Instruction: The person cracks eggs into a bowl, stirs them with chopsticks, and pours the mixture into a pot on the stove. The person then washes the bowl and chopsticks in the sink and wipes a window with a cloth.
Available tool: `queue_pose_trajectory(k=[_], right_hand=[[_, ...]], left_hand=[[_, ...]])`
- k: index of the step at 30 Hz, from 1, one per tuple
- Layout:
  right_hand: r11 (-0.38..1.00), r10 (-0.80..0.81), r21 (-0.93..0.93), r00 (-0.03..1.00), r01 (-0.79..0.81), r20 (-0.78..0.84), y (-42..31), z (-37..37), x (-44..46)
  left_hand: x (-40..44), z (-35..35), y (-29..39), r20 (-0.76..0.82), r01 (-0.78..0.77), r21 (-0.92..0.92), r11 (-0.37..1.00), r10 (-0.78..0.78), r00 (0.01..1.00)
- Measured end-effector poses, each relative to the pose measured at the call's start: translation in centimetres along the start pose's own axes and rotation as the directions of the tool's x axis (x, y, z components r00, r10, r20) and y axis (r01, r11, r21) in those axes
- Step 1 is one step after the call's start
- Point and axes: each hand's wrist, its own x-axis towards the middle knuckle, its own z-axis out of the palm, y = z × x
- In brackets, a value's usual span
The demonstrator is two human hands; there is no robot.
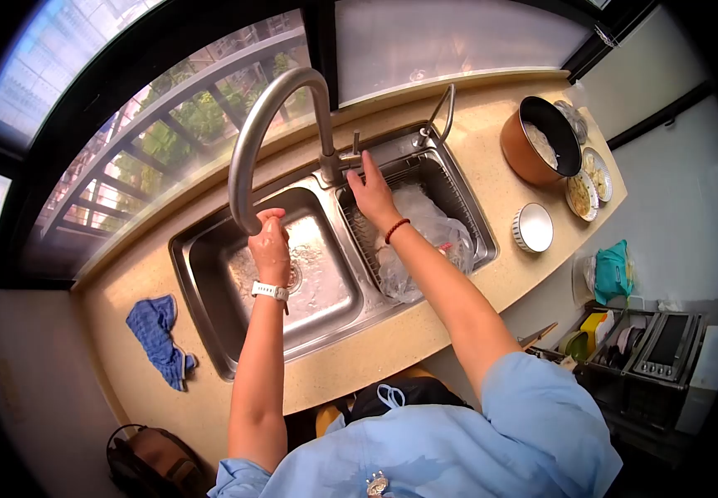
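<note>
My left hand (270, 251), wet and with its fingers curled in, is under the mouth of the tall curved faucet (240, 158), above the left sink basin (326, 303). Nothing shows between its fingers. Water lies around the drain below. My right hand (371, 195) is stretched out with its fingers apart at the faucet's base, beside the small upright lever (356, 143); I cannot tell if it touches it. Under my right forearm, a clear plastic bag (408, 270) lies in the wire rack (442, 178) in the right basin.
A blue cloth (158, 339) lies on the counter (114, 324) at left. To the right stand a copper-coloured pot (529, 153), a striped white bowl (533, 228) and two small plates of food (581, 195). A second, thin spout (448, 108) rises behind the right basin.
</note>
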Motion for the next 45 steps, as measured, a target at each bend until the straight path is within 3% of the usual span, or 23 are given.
queue_pose_trajectory(k=[1, 4, 5, 7, 8, 11, 12, 14, 15, 18, 20, 22, 24, 25, 27, 29, 31, 33, 37, 39, 43, 44, 45], right_hand=[[0.999, -0.013, 0.031, 0.999, 0.014, -0.048, -0.1, -0.1, 2.6], [0.949, 0.176, 0.216, 0.953, -0.231, 0.247, -1.9, -1.2, 6.3], [0.951, 0.182, 0.205, 0.954, -0.232, 0.24, -2.4, -1.6, 5.8], [0.977, 0.096, 0.163, 0.966, -0.138, 0.241, -3.0, -2.3, 3.9], [0.989, -0.018, 0.145, 0.97, -0.018, 0.241, -3.0, -1.6, 1.9], [0.98, -0.151, 0.193, 0.837, 0.055, 0.525, -5.1, 0.9, -7.7], [0.975, -0.163, 0.217, 0.794, 0.04, 0.586, -5.4, 2.4, -10.8], [0.96, 0.011, 0.183, 0.681, -0.213, 0.732, -8.9, 1.7, -14.0], [0.988, -0.054, 0.152, 0.831, -0.037, 0.554, -7.6, 3.4, -16.1], [0.998, 0.033, -0.063, 0.762, 0.01, 0.647, -9.5, -0.7, -16.7], [0.978, 0.083, -0.194, 0.719, 0.073, 0.69, -9.3, -5.6, -17.5], [0.945, 0.165, -0.323, 0.786, 0.047, 0.596, -7.5, -11.9, -18.6], [0.91, 0.068, -0.413, 0.969, 0.037, 0.236, -4.7, -18.0, -18.4], [0.862, -0.011, -0.507, 0.999, 0.026, 0.033, -3.0, -21.1, -17.5], [0.696, -0.098, -0.712, 0.971, -0.089, -0.216, 1.9, -27.0, -15.1], [0.558, -0.023, -0.789, 0.946, -0.256, -0.324, 7.2, -31.6, -12.8], [0.457, 0.045, -0.825, 0.935, -0.333, -0.352, 10.7, -34.3, -11.0], [0.372, 0.181, -0.849, 0.926, -0.376, -0.331, 12.2, -35.2, -9.5], [0.355, 0.244, -0.863, 0.927, -0.359, -0.285, 11.2, -34.3, -8.4], [0.391, 0.288, -0.832, 0.911, -0.394, -0.296, 10.9, -34.3, -8.6], [0.333, 0.269, -0.856, 0.91, -0.395, -0.316, 10.3, -34.0, -9.2], [0.284, 0.128, -0.889, 0.933, -0.36, -0.337, 10.3, -33.7, -9.4], [0.226, -0.017, -0.916, 0.939, -0.33, -0.343, 10.2, -33.5, -9.7]], left_hand=[[-0.1, 0.0, 0.0, 0.01, -0.055, 0.03, 0.998, 0.055, 0.998], [-0.4, -0.6, -0.5, 0.034, -0.156, 0.211, 0.965, 0.153, 0.988], [-1.0, -0.2, -0.1, 0.008, -0.082, 0.063, 0.995, 0.081, 0.997], [-0.9, -0.8, -1.1, -0.002, -0.089, -0.003, 0.996, 0.089, 0.996], [-0.9, -0.5, -0.5, -0.033, -0.001, -0.126, 0.992, -0.003, 0.999], [-1.2, 0.5, 3.2, -0.15, 0.255, -0.465, 0.848, -0.36, 0.921], [-0.6, -0.1, 2.4, -0.149, 0.258, -0.522, 0.813, -0.385, 0.911], [-0.3, -0.8, 1.9, -0.118, 0.299, -0.612, 0.732, -0.458, 0.881], [-0.4, -1.2, 1.7, -0.104, 0.332, -0.619, 0.712, -0.494, 0.863], [1.1, -4.1, -1.4, -0.066, 0.409, -0.653, 0.637, -0.587, 0.807], [4.0, -8.4, -3.7, -0.205, 0.278, -0.681, 0.678, -0.541, 0.816], [4.8, -11.9, -1.0, -0.283, 0.24, -0.607, 0.758, -0.488, 0.826], [4.6, -14.2, 0.3, -0.231, 0.336, -0.443, 0.831, -0.468, 0.853], [3.5, -14.0, 1.6, -0.237, 0.39, -0.311, 0.867, -0.468, 0.851], [1.3, -14.0, 1.1, -0.208, 0.39, -0.07, 0.918, -0.396, 0.894], [-0.5, -13.6, -0.4, -0.252, 0.434, 0.201, 0.878, -0.382, 0.889], [-1.2, -15.8, -5.6, -0.171, 0.299, 0.378, 0.876, -0.251, 0.953], [-3.4, -16.4, -6.9, -0.162, 0.104, 0.644, 0.758, 0.002, 0.987], [-6.1, -21.2, -6.8, -0.217, 0.115, 0.879, 0.463, 0.175, 0.96], [-6.9, -25.4, -7.6, -0.262, 0.174, 0.942, 0.287, 0.306, 0.915], [-8.3, -31.5, -6.1, -0.579, 0.611, 0.791, -0.007, 0.313, 0.753], [-8.6, -34.4, -7.3, -0.575, 0.607, 0.795, -0.007, 0.311, 0.757], [-8.8, -37.9, -9.3, -0.597, 0.579, 0.8, 0.157, 0.304, 0.743]])
